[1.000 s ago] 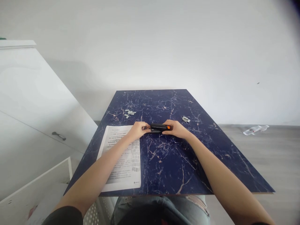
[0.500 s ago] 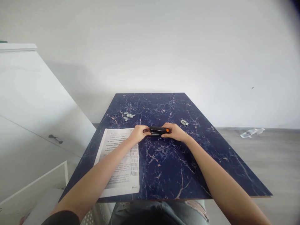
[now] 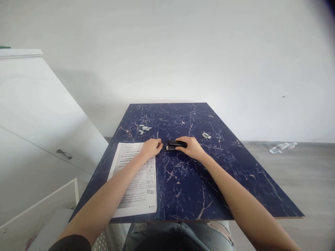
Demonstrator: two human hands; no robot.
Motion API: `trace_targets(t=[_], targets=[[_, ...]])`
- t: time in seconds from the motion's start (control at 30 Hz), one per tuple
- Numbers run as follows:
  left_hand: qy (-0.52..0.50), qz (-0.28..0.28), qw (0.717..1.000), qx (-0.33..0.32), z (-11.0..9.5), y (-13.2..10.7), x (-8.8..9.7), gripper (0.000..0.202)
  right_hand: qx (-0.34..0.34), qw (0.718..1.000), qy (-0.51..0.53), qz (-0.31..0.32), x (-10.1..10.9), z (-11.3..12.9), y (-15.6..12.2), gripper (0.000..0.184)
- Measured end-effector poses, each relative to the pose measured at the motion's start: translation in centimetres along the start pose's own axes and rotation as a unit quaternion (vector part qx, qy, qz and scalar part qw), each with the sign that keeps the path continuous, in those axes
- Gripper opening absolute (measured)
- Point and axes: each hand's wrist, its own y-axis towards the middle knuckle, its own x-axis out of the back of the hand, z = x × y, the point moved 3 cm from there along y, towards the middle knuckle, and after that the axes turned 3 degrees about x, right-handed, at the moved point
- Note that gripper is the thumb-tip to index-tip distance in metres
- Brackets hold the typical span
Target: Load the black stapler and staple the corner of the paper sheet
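My right hand (image 3: pixel 192 148) grips the black stapler (image 3: pixel 175 143) by its rear, probably to steady it, beside the printed sheet (image 3: pixel 140 202) on the table (image 3: pixel 188 191), while my left hand (image 3: pixel 151 148) curls near its nose, whether empty I cannot tell

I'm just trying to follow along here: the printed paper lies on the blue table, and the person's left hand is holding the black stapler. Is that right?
Not quite: the head view shows the right hand holding the black stapler. The printed paper does lie on the blue table.
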Motion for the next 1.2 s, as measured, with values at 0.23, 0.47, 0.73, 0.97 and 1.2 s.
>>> trace_targets(t=[0.23,0.47,0.73,0.97,1.2], targets=[[0.044,0.044,0.997,-0.044,-0.2,-0.3,-0.3,0.023,-0.081,0.994,-0.014,0.071,5.5,0.7,-2.5,0.023],[0.056,0.030,0.997,-0.044,0.1,-0.3,-0.7,0.022,-0.186,0.977,-0.096,0.032,10.6,-2.4,-13.0,0.028],[0.046,0.026,0.997,-0.048,0.0,-0.4,-0.5,0.022,-0.215,0.966,-0.141,0.005,12.3,-4.8,-16.9,0.040],[0.049,0.030,0.998,-0.041,0.0,-0.4,-0.6,0.021,-0.104,0.972,-0.097,-0.188,10.3,3.5,-11.1,0.022],[0.058,0.026,0.997,-0.048,0.0,-0.3,-0.6,0.020,-0.040,0.993,-0.094,0.062,-2.7,4.5,-0.4,0.027]])
